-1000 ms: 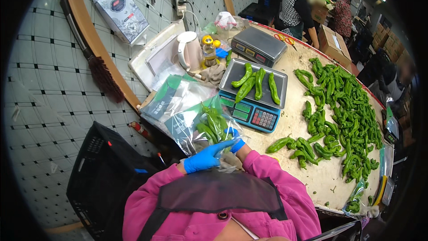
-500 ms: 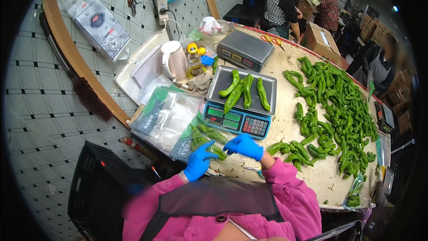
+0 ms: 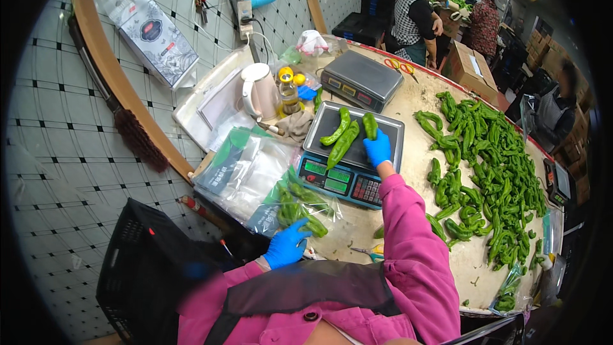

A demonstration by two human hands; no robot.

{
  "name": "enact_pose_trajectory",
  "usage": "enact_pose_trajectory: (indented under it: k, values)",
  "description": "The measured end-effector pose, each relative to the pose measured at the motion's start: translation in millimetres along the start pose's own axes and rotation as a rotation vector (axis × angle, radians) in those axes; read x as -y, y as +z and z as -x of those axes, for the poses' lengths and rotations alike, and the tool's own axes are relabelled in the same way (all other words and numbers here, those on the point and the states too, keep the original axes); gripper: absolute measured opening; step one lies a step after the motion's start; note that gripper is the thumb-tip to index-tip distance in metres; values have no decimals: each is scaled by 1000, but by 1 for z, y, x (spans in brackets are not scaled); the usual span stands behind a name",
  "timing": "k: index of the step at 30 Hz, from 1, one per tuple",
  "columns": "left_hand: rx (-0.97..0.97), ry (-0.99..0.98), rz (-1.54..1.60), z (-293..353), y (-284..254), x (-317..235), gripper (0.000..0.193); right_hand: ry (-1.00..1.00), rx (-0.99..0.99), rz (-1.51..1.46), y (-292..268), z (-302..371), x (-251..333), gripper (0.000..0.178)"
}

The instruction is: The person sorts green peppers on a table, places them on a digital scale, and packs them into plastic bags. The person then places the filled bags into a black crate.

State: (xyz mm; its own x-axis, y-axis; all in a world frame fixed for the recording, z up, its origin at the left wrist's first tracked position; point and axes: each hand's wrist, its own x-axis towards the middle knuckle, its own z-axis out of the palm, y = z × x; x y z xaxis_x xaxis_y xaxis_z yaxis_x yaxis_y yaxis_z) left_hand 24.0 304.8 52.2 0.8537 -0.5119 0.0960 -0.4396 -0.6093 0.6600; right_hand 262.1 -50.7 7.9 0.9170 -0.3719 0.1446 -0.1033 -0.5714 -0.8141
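Note:
My right hand (image 3: 377, 149), in a blue glove, is closed on a long green pepper (image 3: 370, 126) over the right half of the scale pan (image 3: 389, 129). Whether another pepper is under my fingers I cannot tell. Two more green peppers (image 3: 343, 144) rest on the pan to its left. The blue digital scale (image 3: 329, 177) has a keypad on its front. Nearer to me, my left hand (image 3: 285, 245), also gloved, grips the near end of a clear plastic bag (image 3: 331, 207) lying flat, with several green peppers (image 3: 310, 197) inside.
A large heap of green peppers (image 3: 485, 166) covers the table's right side. Flat plastic bags (image 3: 246, 176), a kettle (image 3: 260, 92) and an oil bottle (image 3: 289, 94) are at left. Scissors (image 3: 370, 254) lie near me; a second scale (image 3: 362, 80) stands behind. Other people work beyond.
My right hand has moved from beside the bag up to the scale pan and closed on a pepper there. My left hand stays at the bag.

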Motion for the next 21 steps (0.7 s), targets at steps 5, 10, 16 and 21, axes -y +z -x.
enact_pose_trajectory:
  k: [5, 10, 16, 21]
  values:
    - [-141, 59, -98, -5, 8, -10, 30, 406, 342, -1298, -59, 20, -28, 46]
    - [-154, 80, -212, -14, 22, -23, 34, 268, 483, -1680, -107, 66, -22, 59]
    - [-97, 16, -244, -16, 38, -24, 58, 313, 644, -1878, -125, 134, -20, 63]
    - [-110, -99, -93, -7, 34, -27, 76, 410, 787, -1260, -130, 210, -8, 59]
